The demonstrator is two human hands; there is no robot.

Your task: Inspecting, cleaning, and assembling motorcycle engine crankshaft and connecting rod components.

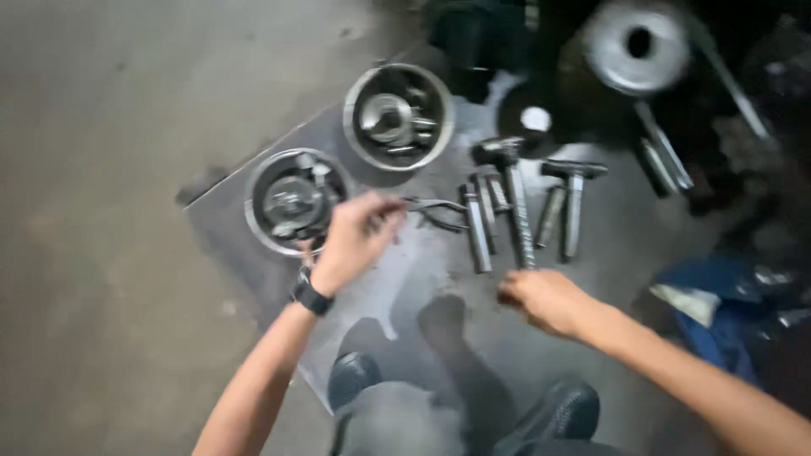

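Pliers (435, 213) are lain on the grey mat (253, 245), just beside the left hand (353, 241), whose fingers are loosely curled over the handles; whether they are gripped cannot be told through blur. A tool-picking step is judged in hand; a firm closing grasp seems called for. The right hand (545, 300) is half-closed at the hammer's handle end (517, 211). 2 metal bowls (399, 116) of parts are set beyond.
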